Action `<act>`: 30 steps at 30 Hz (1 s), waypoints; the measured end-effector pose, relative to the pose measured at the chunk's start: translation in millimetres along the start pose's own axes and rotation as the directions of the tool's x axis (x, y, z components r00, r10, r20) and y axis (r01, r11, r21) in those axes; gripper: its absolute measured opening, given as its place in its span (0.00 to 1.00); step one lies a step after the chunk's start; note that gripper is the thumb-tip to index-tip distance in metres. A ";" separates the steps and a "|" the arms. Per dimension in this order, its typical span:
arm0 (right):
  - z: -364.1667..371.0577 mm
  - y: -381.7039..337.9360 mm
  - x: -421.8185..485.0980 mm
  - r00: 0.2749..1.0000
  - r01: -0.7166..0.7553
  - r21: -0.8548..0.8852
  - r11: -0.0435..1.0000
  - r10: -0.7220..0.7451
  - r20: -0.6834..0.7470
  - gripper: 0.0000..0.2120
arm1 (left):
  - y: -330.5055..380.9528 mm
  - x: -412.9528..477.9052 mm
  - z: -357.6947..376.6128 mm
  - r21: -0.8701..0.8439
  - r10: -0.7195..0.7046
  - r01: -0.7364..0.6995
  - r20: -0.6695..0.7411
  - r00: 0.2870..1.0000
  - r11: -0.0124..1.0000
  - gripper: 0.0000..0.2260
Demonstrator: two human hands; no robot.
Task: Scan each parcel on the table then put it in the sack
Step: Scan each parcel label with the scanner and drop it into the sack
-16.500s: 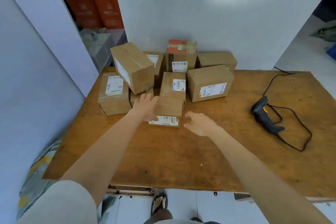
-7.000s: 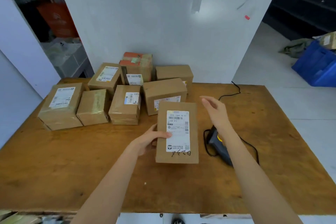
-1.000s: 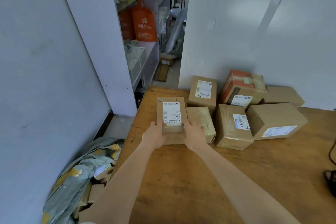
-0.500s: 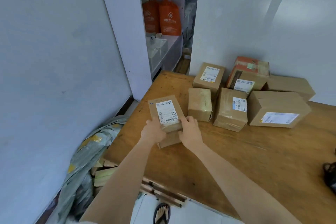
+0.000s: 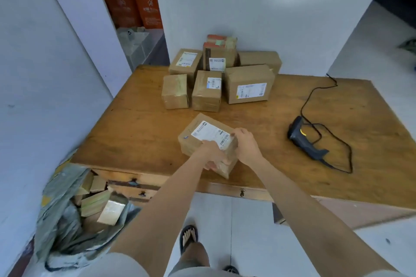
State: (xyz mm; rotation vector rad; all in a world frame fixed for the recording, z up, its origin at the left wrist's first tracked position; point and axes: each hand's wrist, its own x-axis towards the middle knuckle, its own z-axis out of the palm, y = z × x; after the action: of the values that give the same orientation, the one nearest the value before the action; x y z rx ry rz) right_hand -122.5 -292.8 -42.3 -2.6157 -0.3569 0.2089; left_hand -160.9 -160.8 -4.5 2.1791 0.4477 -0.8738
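On the floor at the left, the sack (image 5: 65, 220) stands open against the worktop's (image 5: 135, 132) near corner. Several packed parcels (image 5: 108, 208) already show in its mouth, so part of the job looks done. How many lie deeper in it cannot be told, as the folds of the sack hide them.

Next along, the parcel in hand (image 5: 210, 134) is held over the worktop's near edge, tilted, with its white label face up. The left hand (image 5: 212, 155) grips its near end, fingers curled round the lower corner. The right hand (image 5: 246, 147) grips its right side, with fingertips on the label's edge. Nothing here shows whether this one has been scanned. It still has to go down and leftward into the sack.

It is a plain brown carton, longer than wide, sealed with tape. Its printed label carries a barcode toward the right end. The corners look square and undented, so it should handle as a rigid, light box.

Further back, against the wall, six parcels (image 5: 207, 91) remain in a close cluster, some touching. One is wrapped in shiny tape with no label showing, one has an orange top, and the largest carries a wide label on its front. All of these are still to do.

At the right, the scanner (image 5: 304, 139) lies on its side on the worktop, well apart from both hands, with its cable looping toward the far edge.
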 end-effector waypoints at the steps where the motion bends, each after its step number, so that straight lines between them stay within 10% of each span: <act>1: -9.1 13.3 -3.7 0.997 -0.062 -0.002 0.998 0.062 -0.038 0.23 | 14.2 -1.6 10.7 0.033 0.044 -0.045 0.019 0.999 0.998 0.23; 6: -44.1 57.3 -19.8 0.835 -0.522 0.100 0.847 0.532 -0.144 0.13 | 75.9 6.3 51.7 -0.121 0.103 -0.084 0.159 0.982 0.989 0.17; 9: -55.6 81.7 -21.6 0.813 -0.556 0.193 0.809 0.577 -0.077 0.14 | 104.9 14.0 55.1 -0.170 0.038 0.015 0.305 0.952 0.985 0.09; 13: -62.3 105.7 -13.8 0.867 -0.449 0.283 0.847 0.490 -0.093 0.21 | 123.3 32.0 41.4 0.144 0.129 -0.158 0.191 0.973 0.977 0.04; 18: -58.6 115.9 4.3 0.672 -0.712 0.302 0.634 0.740 0.032 0.31 | 126.3 72.5 7.8 0.537 0.354 -0.243 -0.113 0.928 0.808 0.17; 24: -66.0 115.7 56.9 0.617 -0.711 0.471 0.523 0.784 0.061 0.30 | 120.2 119.0 -19.1 0.410 0.268 -0.227 -0.045 0.962 0.883 0.27; 30: -52.2 97.9 101.2 0.801 -0.455 0.634 0.626 0.598 -0.015 0.19 | 100.5 151.9 -30.5 -0.245 0.197 -0.208 -0.069 0.978 0.947 0.21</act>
State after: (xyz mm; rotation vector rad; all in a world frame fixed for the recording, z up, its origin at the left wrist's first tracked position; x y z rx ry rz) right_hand 5.9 -369.9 -53.1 -1.9857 0.5208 0.1771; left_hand 15.1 -198.6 -45.7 1.9716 0.3286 -0.6221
